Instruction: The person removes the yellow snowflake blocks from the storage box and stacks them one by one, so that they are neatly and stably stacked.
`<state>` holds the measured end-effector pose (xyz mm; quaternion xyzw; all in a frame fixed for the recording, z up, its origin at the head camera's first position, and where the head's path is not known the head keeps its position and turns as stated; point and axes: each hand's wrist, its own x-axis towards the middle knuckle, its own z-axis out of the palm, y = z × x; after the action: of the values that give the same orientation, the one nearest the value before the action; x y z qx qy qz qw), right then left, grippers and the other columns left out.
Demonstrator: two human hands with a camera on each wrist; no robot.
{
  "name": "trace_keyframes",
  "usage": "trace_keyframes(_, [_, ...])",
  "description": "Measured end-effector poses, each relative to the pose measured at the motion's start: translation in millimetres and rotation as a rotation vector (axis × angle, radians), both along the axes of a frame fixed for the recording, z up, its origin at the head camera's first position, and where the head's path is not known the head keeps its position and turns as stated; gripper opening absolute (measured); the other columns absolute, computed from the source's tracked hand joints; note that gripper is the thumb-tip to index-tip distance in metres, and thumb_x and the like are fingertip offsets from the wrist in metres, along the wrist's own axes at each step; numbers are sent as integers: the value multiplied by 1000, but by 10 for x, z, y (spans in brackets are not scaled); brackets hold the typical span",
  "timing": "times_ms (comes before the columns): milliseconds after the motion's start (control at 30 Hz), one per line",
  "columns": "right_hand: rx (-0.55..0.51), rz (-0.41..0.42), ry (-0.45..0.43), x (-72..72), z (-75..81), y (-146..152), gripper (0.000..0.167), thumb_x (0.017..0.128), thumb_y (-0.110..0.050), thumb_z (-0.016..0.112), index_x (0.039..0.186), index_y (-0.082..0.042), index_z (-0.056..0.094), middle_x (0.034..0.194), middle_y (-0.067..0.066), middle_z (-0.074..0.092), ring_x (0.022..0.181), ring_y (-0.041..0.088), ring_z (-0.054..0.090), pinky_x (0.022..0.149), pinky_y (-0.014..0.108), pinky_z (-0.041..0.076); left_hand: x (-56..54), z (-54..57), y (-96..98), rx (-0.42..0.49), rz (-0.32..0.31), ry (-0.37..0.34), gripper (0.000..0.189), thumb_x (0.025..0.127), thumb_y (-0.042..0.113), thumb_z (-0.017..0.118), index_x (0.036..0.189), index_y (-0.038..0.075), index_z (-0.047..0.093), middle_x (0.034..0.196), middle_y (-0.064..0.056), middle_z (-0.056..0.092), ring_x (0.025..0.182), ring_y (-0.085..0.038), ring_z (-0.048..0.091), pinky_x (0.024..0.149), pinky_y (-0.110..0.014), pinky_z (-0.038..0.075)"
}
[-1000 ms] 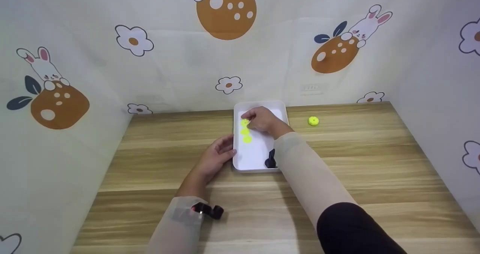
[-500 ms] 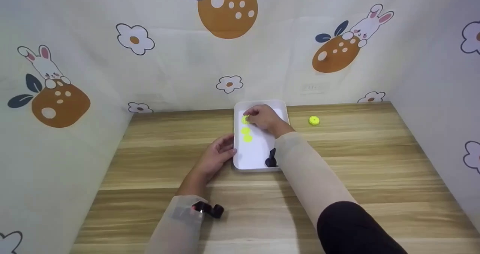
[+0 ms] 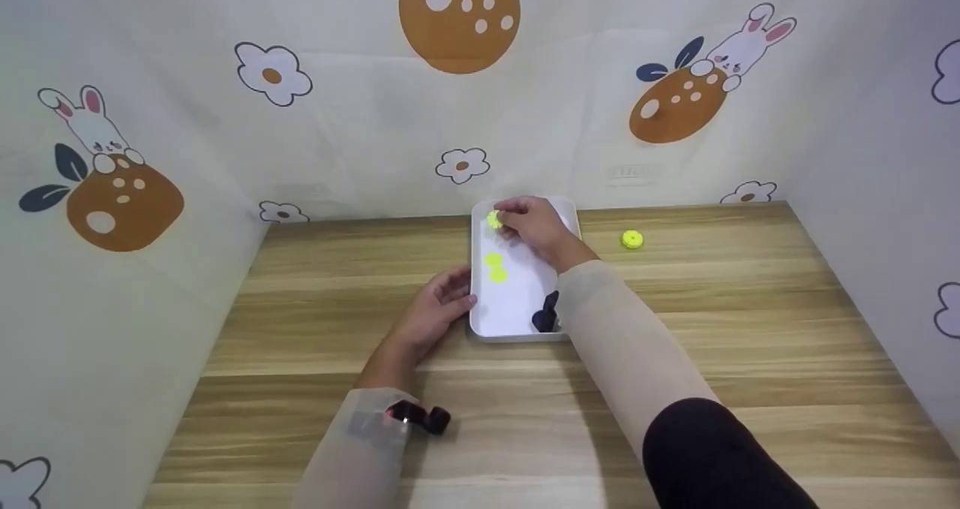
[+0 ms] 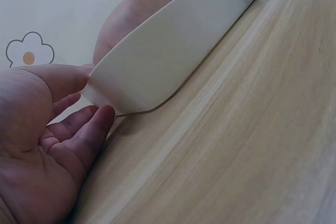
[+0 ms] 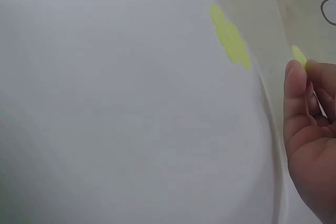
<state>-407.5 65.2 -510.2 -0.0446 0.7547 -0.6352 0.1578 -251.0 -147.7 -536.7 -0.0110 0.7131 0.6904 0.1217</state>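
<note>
My right hand [image 3: 538, 222] is over the far part of the white tray [image 3: 480, 321]. Its thumb and fingers pinch a thin yellow scalloped disc [image 3: 494, 219], whose edge [image 5: 298, 54] shows above the fingertips in the right wrist view. Two flat yellow discs [image 3: 496, 267] lie close together on the tray floor; one scalloped disc [image 5: 230, 36] is in the right wrist view. My left hand [image 3: 436, 306] rests against the tray's left side, fingers loosely bent. In the left wrist view its fingertips [image 4: 107, 113] touch the outer wall low down.
A thicker round yellow piece [image 3: 632, 239] stands on the wooden table [image 3: 712, 329], right of the tray. Black wrist cameras [image 3: 429, 417] sit on both forearms. A patterned cloth wall [image 3: 375, 118] rises directly behind the tray and encloses the sides.
My right hand has lifted a yellow disc from the column on the tray and carried it toward the tray's far left corner. The left hand has stayed at the tray's side.
</note>
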Motion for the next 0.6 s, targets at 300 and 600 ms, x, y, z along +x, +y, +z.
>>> trace_keyframes(300, [-131, 25, -59, 74, 363, 46, 30, 106, -14, 66, 136, -8, 70, 129, 11, 70, 97, 17, 74, 92, 26, 65, 1, -21, -16, 23, -2, 5, 62, 101, 5, 71, 159, 7, 47, 162, -17, 53, 151, -33, 52, 126, -45, 46])
trace_keyframes(600, [-251, -37, -59, 368, 624, 496, 34, 105, -13, 68, 139, -9, 69, 132, 12, 69, 107, 21, 75, 96, 26, 65, 7, -24, -11, 71, -26, 36, 63, 102, 2, 68, 160, 3, 44, 167, -18, 47, 153, -35, 50, 126, -43, 45])
